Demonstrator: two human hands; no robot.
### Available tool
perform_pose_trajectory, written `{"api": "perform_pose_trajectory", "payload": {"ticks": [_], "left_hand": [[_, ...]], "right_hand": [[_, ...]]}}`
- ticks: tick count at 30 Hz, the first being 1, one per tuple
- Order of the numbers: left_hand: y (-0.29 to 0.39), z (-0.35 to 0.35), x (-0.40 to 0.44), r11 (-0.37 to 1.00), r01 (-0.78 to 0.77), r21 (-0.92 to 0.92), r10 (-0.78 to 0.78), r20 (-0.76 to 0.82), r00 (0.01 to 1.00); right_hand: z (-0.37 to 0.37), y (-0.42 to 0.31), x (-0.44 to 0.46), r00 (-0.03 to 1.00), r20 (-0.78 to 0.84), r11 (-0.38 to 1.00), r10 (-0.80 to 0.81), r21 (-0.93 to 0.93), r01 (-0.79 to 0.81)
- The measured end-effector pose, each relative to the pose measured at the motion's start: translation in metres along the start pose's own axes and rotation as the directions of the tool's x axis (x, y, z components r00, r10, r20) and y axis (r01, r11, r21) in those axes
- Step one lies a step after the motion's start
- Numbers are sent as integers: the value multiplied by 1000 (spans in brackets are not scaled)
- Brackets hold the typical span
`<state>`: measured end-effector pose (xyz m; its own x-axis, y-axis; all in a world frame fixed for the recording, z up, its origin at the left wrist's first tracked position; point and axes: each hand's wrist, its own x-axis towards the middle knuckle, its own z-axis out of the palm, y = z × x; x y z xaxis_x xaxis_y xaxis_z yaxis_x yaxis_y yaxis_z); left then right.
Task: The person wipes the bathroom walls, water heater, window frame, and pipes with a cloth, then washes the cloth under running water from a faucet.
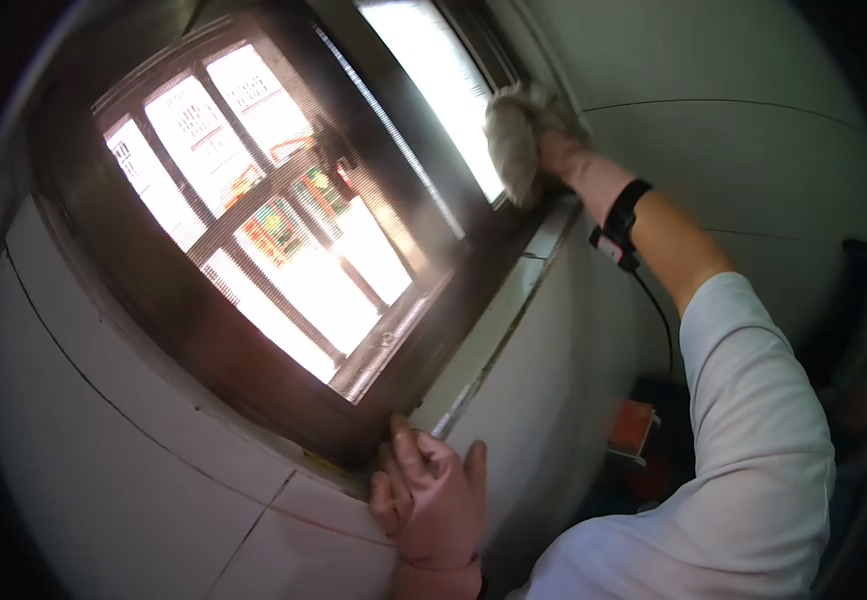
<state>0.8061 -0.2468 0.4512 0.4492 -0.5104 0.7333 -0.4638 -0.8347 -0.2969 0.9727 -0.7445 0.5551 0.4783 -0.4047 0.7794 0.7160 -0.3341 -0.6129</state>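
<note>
My right hand (559, 155) is stretched up to the window's upper right corner. It is closed on a greyish-white cloth (513, 140), pressed against the glass edge and frame; the fingers are mostly hidden by the cloth. A black band (625, 215) with a small device and cable circles that wrist. My left hand (435, 500) rests at the lower corner of the window frame (253, 385), on the sill ledge (458, 385). Its fingers are slightly bent and the thumb stands apart, with nothing held. Both hands seem to wear thin pinkish gloves.
A mesh screen with bars (273, 205) fills the left part of the window, bright light behind it. White tiled wall (103, 420) surrounds the frame. Below right are a red-orange object (631, 428) and dark, unclear things.
</note>
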Motion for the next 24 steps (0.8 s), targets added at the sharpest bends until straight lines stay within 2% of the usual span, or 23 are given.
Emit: {"api": "perform_pose_trajectory", "payload": {"ticks": [2,6,7,8,10,11,13,14,17,18,20,22,23,24], "left_hand": [[1,-2,-2,1000,-2,-9,2,4,1000],[2,-5,-2,1000,0,-15,-1,-23,1000],[2,-4,-2,1000,-1,-29,0,-32,999],[2,-4,-3,999,-3,-41,2,-37,999],[1,-3,-5,1000,-3,-26,2,-31,1000],[1,-2,-5,1000,-7,-15,6,-27,1000],[0,-1,-5,1000,-21,-20,21,-18,1000],[-1,1,-6,1000,-17,-21,17,-10,1000],[-1,-4,-3,1000,-19,-15,19,15,1000],[-3,-4,-5,1000,-23,-11,23,18,1000],[-3,-1,-4,1000,-11,-10,11,8,1000],[-1,0,-4,1000,17,-18,-17,4,1000],[0,1,-3,1000,18,-20,-18,6,1000],[1,2,-1,1000,24,-16,-24,3,1000]], "right_hand": [[-7,2,-32,998,9,997,65,29,-65],[-17,-49,-69,965,78,937,250,-270,-221],[-41,0,-39,976,81,868,202,-476,-140],[-15,-18,-50,898,409,922,160,263,-283],[38,-54,-91,878,468,777,-99,587,-226],[56,-73,-112,925,351,971,-143,233,61],[58,-76,-123,957,259,983,-129,-93,157],[50,-67,-114,960,279,999,-25,27,19],[17,-30,-83,978,205,960,31,267,-86],[14,-33,-71,971,144,791,191,564,-239],[31,-59,-59,877,353,372,327,805,-463],[47,-78,-82,697,688,108,200,692,-714],[53,-58,-88,888,455,700,66,613,-367],[59,-37,-94,982,173,988,-75,144,50]]}}
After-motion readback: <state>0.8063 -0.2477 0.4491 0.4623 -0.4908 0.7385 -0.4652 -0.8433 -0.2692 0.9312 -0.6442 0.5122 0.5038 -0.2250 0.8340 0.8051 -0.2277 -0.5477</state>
